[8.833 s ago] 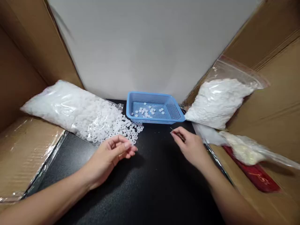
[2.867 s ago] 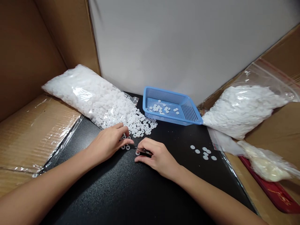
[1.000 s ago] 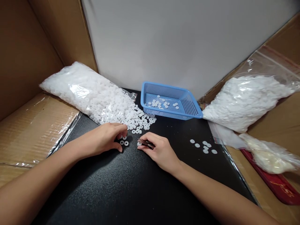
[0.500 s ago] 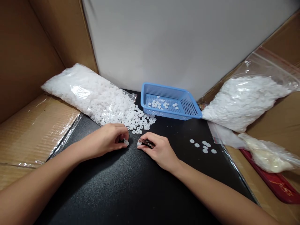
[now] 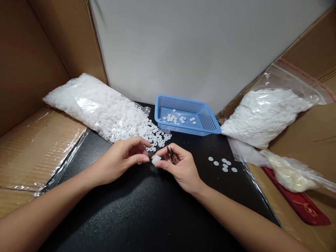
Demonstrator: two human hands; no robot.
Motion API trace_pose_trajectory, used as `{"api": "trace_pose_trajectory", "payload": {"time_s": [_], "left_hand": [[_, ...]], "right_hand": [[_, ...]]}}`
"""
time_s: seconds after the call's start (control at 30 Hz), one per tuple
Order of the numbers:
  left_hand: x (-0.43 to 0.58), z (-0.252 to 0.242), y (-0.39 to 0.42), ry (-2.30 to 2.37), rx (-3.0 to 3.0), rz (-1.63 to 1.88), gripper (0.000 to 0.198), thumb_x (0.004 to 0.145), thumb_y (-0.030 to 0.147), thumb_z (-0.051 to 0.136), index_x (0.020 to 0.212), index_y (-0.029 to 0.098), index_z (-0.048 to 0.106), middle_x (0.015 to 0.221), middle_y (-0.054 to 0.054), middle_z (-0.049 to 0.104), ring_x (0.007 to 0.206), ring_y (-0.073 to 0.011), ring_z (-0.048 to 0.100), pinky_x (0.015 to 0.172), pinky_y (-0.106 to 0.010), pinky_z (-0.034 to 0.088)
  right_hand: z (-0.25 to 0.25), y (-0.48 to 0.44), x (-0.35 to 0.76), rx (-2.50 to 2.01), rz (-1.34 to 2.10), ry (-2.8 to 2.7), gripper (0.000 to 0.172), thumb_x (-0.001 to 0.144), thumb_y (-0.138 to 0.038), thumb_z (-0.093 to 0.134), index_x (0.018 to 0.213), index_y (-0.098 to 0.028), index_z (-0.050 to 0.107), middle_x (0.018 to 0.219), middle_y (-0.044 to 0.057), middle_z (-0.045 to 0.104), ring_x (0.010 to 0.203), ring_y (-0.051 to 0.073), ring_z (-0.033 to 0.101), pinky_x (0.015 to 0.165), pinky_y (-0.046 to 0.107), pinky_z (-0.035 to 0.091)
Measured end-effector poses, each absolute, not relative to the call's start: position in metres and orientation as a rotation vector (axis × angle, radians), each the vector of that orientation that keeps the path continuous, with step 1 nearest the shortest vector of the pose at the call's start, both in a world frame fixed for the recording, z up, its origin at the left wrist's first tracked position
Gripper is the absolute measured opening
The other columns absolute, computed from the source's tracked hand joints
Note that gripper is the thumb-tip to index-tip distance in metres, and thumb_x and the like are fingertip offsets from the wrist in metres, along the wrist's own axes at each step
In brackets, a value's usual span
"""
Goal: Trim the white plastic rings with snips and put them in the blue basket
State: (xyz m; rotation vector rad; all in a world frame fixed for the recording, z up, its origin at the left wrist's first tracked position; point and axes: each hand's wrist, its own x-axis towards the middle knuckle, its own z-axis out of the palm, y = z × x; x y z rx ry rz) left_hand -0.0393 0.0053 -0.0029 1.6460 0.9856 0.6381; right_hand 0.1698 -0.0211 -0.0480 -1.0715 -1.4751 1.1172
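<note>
My left hand (image 5: 123, 159) and my right hand (image 5: 178, 166) meet above the black mat (image 5: 147, 206), fingertips almost touching. Between them is a small white plastic ring (image 5: 155, 160), pinched by both hands. My right hand also grips dark metal tweezers (image 5: 171, 155), their tips pointing up and back. A heap of loose white rings (image 5: 154, 136) lies just behind the hands, spilled from an open clear bag of rings (image 5: 97, 108) at the left.
A blue mesh basket (image 5: 210, 120) with a few white pieces stands at the back centre. Several flat white discs (image 5: 223, 163) lie on the mat at the right. Two more filled bags (image 5: 262, 117) lean against cardboard walls at the right, above a red tray (image 5: 299, 204).
Both hands have lifted off the mat and come together. A white ring taken from the mat is now held between them, and the tweezers have swung upright.
</note>
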Motion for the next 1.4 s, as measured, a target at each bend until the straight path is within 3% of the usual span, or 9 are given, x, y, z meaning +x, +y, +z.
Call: {"api": "trace_pose_trajectory", "payload": {"time_s": [0.1,0.2,0.33,0.43,0.63,0.93,1.07,1.4], "left_hand": [[-0.025,-0.004,-0.011,0.837,1.181,0.621,0.031,0.09,0.038,0.071,0.112,0.017,0.07,0.097,-0.007,0.077,0.086,-0.0192,0.072,0.082,-0.033,0.056],[-0.016,-0.008,-0.022,0.806,0.887,0.706,0.039,0.081,0.038,0.082,0.114,0.018,0.074,0.093,-0.007,0.079,0.082,-0.0178,0.074,0.08,-0.029,0.058],[-0.012,-0.011,-0.028,0.833,0.702,0.798,0.039,0.074,0.029,0.09,0.11,0.018,0.079,0.086,-0.004,0.081,0.073,-0.011,0.071,0.074,-0.02,0.057],[-0.011,-0.011,-0.03,0.793,0.643,0.832,0.035,0.076,0.025,0.088,0.109,0.018,0.08,0.087,-0.005,0.082,0.078,-0.0113,0.073,0.078,-0.019,0.057],[-0.009,-0.01,-0.032,0.707,0.637,0.831,0.035,0.081,0.022,0.084,0.115,0.018,0.078,0.089,-0.008,0.083,0.085,-0.0143,0.075,0.084,-0.022,0.055],[-0.013,-0.009,-0.032,0.652,0.688,0.808,0.039,0.077,0.026,0.088,0.114,0.021,0.078,0.083,-0.005,0.082,0.084,-0.0153,0.075,0.085,-0.024,0.054],[-0.013,-0.007,-0.032,0.647,0.711,0.814,0.037,0.074,0.028,0.089,0.11,0.023,0.08,0.079,-0.002,0.081,0.08,-0.0139,0.075,0.081,-0.021,0.054],[-0.014,-0.008,-0.03,0.666,0.767,0.808,0.034,0.076,0.028,0.089,0.108,0.023,0.08,0.075,-0.001,0.078,0.08,-0.0143,0.073,0.082,-0.023,0.052]], "right_hand": [[-0.039,-0.025,0.167,-0.967,1.296,-1.325,0.033,0.071,-0.047,0.087,0.079,-0.021,0.069,0.07,-0.002,0.066,0.06,0.012,0.057,0.056,0.026,0.051],[-0.036,-0.029,0.166,-0.912,1.379,-1.312,0.031,0.074,-0.045,0.086,0.082,-0.022,0.068,0.074,-0.001,0.067,0.062,0.013,0.061,0.056,0.026,0.053],[-0.04,-0.03,0.167,-0.873,1.071,-1.497,0.023,0.083,-0.044,0.08,0.086,-0.023,0.07,0.088,0.003,0.069,0.079,0.018,0.066,0.067,0.03,0.056],[-0.042,-0.03,0.169,-0.838,0.883,-1.613,0.021,0.083,-0.042,0.081,0.089,-0.024,0.071,0.093,0.005,0.068,0.085,0.02,0.067,0.07,0.032,0.056],[-0.041,-0.033,0.169,-0.861,0.824,-1.656,0.02,0.081,-0.028,0.083,0.095,-0.024,0.07,0.097,0.004,0.066,0.075,0.015,0.062,0.06,0.027,0.053],[-0.039,-0.039,0.169,-0.828,0.985,-1.619,0.02,0.08,-0.026,0.083,0.097,-0.026,0.072,0.098,0.002,0.059,0.057,0.007,0.045,0.046,0.022,0.039],[-0.04,-0.039,0.169,-0.812,1.0,-1.606,0.02,0.08,-0.024,0.083,0.096,-0.026,0.072,0.097,0.002,0.059,0.062,0.009,0.05,0.047,0.022,0.04],[-0.04,-0.04,0.168,-0.808,1.03,-1.608,0.019,0.08,-0.024,0.081,0.096,-0.025,0.071,0.099,0.002,0.057,0.056,0.006,0.044,0.044,0.02,0.039]]}}
